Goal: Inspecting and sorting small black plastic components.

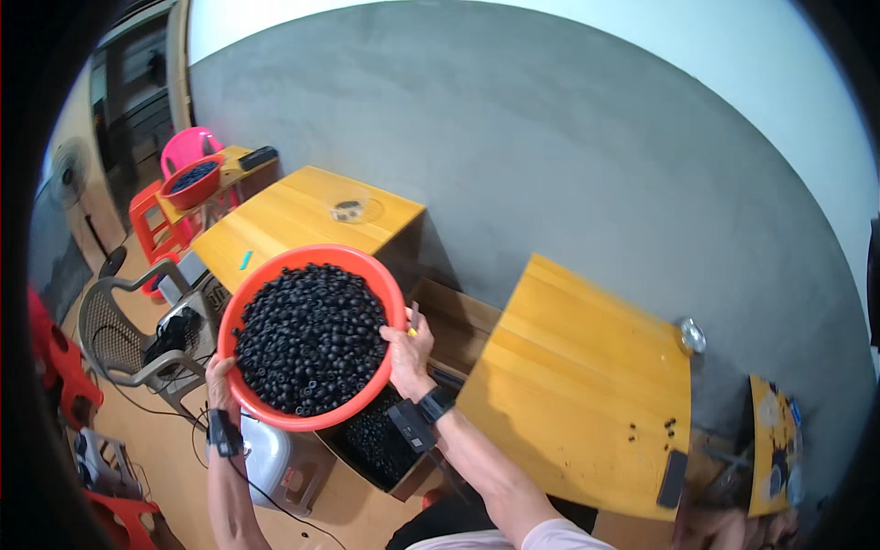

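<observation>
A round orange-red plastic basin [316,423] is held up between my two hands, heaped with small black ring-like pieces [312,335]. My left hand [223,380] grips its rim at the lower left. On the right side of the rim, my right hand [411,353] is closed, thumb over the edge. Something slim with a yellow bit shows at that hand's fingers; its kind is unclear. Beneath the basin, partly hidden by it and my right wrist, stands an open cardboard box [385,449] with more black pieces.
A wooden table [587,367] at right bears loose black pieces and a dark phone-like slab [673,478]. Another table [275,215] behind the basin holds a clear dish [348,209]. At left stand a grey armchair [119,321], a grey stool [266,458] and trailing cables.
</observation>
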Demonstrator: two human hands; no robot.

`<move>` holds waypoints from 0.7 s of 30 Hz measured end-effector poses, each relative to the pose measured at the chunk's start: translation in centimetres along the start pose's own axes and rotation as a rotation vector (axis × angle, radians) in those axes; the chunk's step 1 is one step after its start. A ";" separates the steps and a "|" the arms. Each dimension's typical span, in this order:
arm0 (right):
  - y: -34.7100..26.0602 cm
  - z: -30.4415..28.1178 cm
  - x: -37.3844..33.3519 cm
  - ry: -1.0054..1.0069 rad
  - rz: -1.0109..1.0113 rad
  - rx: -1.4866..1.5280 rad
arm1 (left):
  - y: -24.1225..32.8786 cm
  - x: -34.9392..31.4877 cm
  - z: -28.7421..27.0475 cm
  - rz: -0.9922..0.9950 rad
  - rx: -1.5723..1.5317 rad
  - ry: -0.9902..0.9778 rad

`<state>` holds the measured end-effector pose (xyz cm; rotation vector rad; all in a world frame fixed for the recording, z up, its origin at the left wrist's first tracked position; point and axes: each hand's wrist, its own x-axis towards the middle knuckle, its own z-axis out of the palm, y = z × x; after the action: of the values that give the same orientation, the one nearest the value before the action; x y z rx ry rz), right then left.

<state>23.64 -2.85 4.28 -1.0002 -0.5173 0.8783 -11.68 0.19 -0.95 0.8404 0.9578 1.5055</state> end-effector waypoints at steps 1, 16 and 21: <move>-1.4 -1.2 0.2 -0.013 -0.026 -0.029 | -0.6 -1.0 1.5 0.001 -0.066 -0.005; -20.9 -26.6 -11.5 0.175 -0.292 -0.130 | 0.1 -21.3 24.0 0.008 -0.113 -0.376; -27.0 -39.2 -13.4 0.326 -0.379 -0.122 | -4.6 -26.3 34.9 -0.139 -0.192 -0.607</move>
<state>55.17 -40.52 10.05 -1.0862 -0.4646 0.3403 25.24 -21.28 9.40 0.9874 0.4047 1.0998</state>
